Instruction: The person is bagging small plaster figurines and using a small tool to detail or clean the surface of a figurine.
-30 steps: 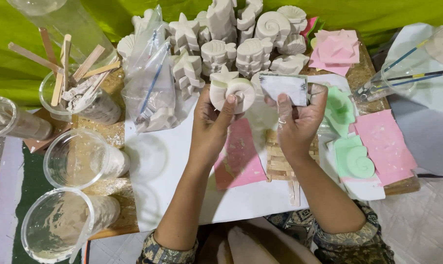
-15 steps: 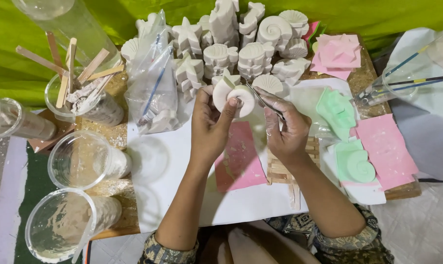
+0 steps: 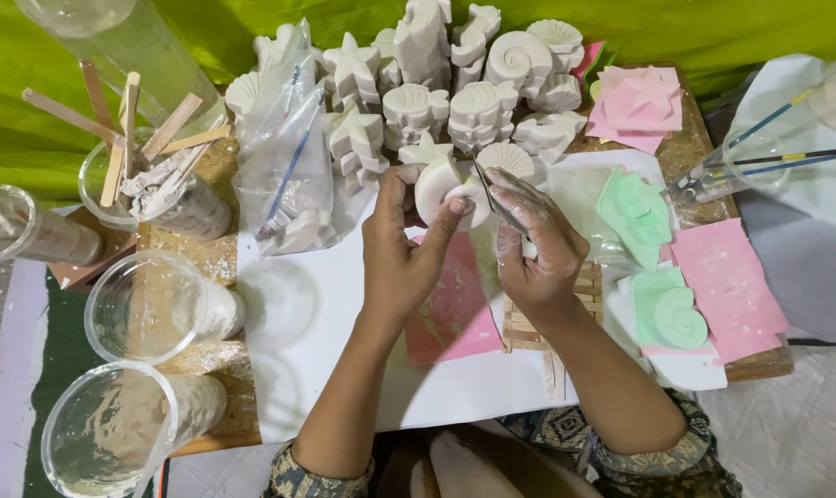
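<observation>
Fingers point(image 3: 436, 219) of the left hand point(image 3: 404, 254) wrap a round white plaster cast point(image 3: 444, 189), thumb on its near face, holding it up above the worktop point(image 3: 307, 369) just near of the heap of casts. The right hand point(image 3: 538, 249), dusted white, pinches a thin metal blade point(image 3: 487, 189) whose tip touches the cast's right edge. Under both hands lie one pink sheet point(image 3: 455, 318) and a small slatted wooden mat point(image 3: 529, 327) on white paper. Beyond the cast, at the far edge, stands a crowd of white plaster figures point(image 3: 455, 83), shells, stars and seahorses, too many and too overlapped to count surely. Left of them slumps a clear plastic bag point(image 3: 289, 166) with more casts inside. Further left stand four clear plastic cups point(image 3: 146, 309), one of them filled with wooden sticks point(image 3: 128, 138). To the right lie two green moulds point(image 3: 658, 263), pink moulds point(image 3: 635, 106) stacked at the far right, another pink sheet point(image 3: 727, 286), and a clear cup point(image 3: 805, 129) lying with thin brushes point(image 3: 768, 159) poking out.
</observation>
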